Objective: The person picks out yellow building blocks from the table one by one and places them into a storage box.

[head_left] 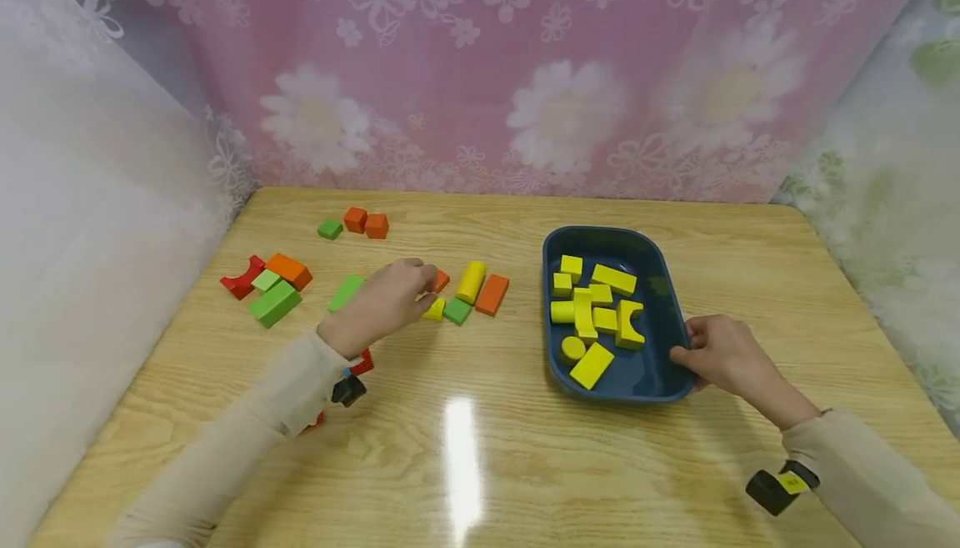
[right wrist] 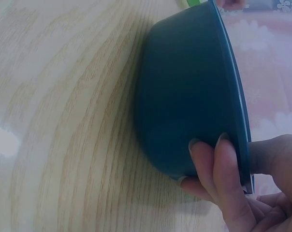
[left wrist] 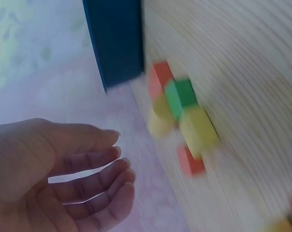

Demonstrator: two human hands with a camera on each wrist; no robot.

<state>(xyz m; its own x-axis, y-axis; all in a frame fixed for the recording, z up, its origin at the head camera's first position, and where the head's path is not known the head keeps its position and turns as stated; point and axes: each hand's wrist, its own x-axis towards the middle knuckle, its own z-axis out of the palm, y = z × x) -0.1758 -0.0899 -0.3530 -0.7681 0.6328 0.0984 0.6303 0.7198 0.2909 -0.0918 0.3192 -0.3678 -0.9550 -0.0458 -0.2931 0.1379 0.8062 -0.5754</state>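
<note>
My left hand hovers over the loose blocks left of the dark blue tub, its fingers loosely bent. In the left wrist view nothing lies between its thumb and fingers, and the hand is apart from the blocks. Closest to it are a partly hidden yellow block, a green block, a yellow cylinder and an orange block. My right hand grips the near right rim of the blue tub, thumb inside and fingers against its outer wall. Several yellow blocks lie in the tub.
Farther left lie a red arch block, an orange block and a green block. Two orange-red cubes and a small green block sit near the back edge. A red block shows partly beside my left forearm.
</note>
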